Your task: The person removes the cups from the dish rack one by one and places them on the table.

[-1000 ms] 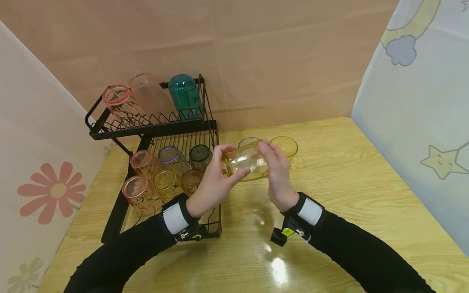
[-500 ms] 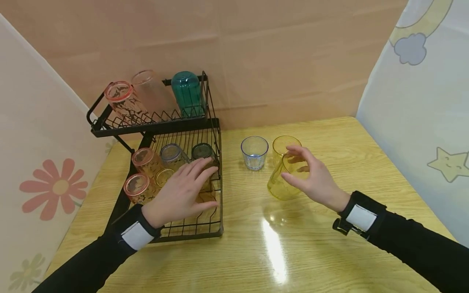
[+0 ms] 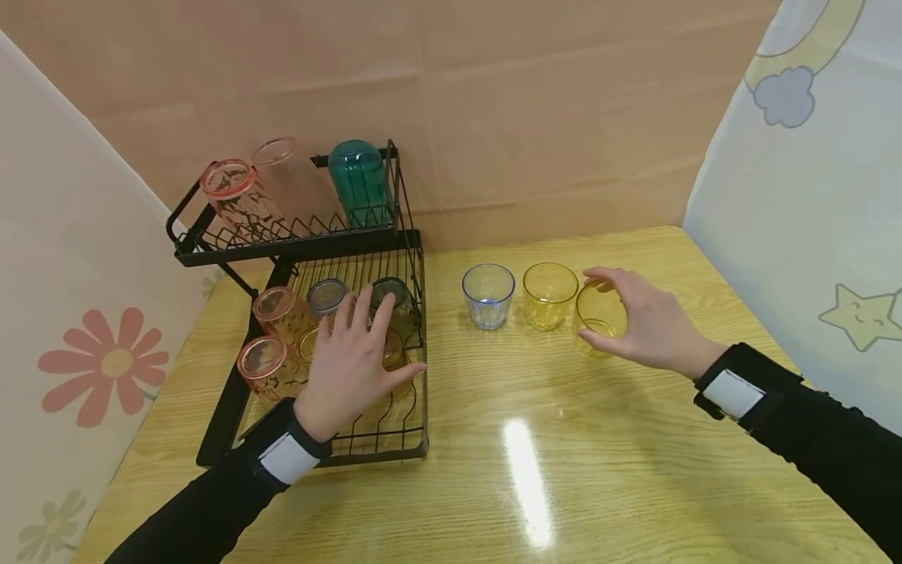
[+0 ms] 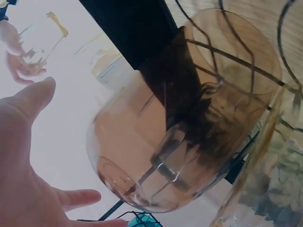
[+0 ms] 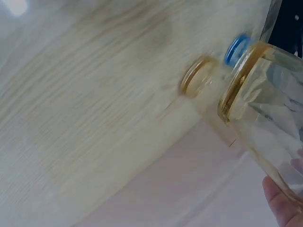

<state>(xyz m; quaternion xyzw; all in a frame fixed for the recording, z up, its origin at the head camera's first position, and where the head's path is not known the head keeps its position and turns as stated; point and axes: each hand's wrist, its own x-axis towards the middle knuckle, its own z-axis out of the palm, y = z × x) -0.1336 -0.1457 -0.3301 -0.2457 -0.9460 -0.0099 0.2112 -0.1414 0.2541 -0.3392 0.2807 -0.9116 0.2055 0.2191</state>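
Note:
In the head view my right hand (image 3: pixel 651 323) grips a clear yellow glass (image 3: pixel 599 313) between thumb and fingers, its mouth upward, just right of another yellow glass (image 3: pixel 550 296) on the table. A blue-rimmed glass (image 3: pixel 488 296) stands left of these. Above the rack's lower tier my left hand (image 3: pixel 347 372) is spread, fingers apart and holding nothing. Beside it in the left wrist view is an upturned brown glass (image 4: pixel 137 142). The right wrist view shows the held glass (image 5: pixel 270 104) close up, with fingers (image 5: pixel 279 201) on its side.
A black two-tier rack (image 3: pixel 416 450) stands on the left. Its upper tier holds a teal glass (image 3: pixel 359 184), a pink glass (image 3: pixel 236 196) and a pale pink one (image 3: pixel 289 184). Several upturned glasses, among them a pink one (image 3: pixel 264 360), stand below. Printed cloths hang behind and at both sides.
The yellow glass, earlier in both hands, has come upright in the right hand and moved right, beside the other yellow glass. My left hand let go and moved left over the rack, fingers spreading.

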